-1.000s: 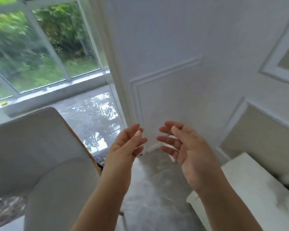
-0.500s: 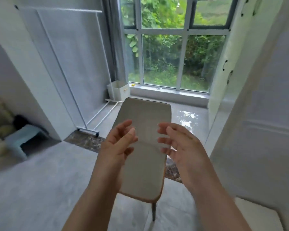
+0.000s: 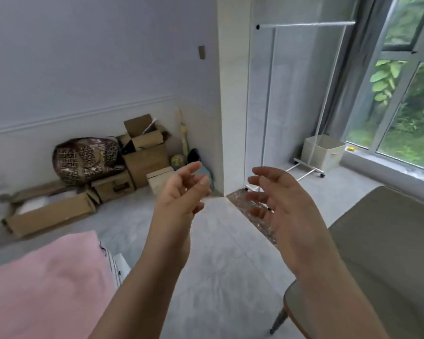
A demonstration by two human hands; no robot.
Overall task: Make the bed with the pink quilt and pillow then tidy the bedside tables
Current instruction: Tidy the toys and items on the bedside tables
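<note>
- Your left hand (image 3: 181,194) and right hand (image 3: 283,204) hang loose, holding nothing, right of the pink quilt (image 3: 44,285).
- Bed-making looks unstarted (judging by the bunching); reach left and grasp the quilt's edge.

Pink quilt (image 3: 47,277) soft matt cloth; boxes (image 3: 142,162) cardboard; floor (image 3: 206,277) smooth

The view has swung left, bringing the pink quilt (image 3: 47,285) and cardboard boxes (image 3: 142,157) into sight.
</note>
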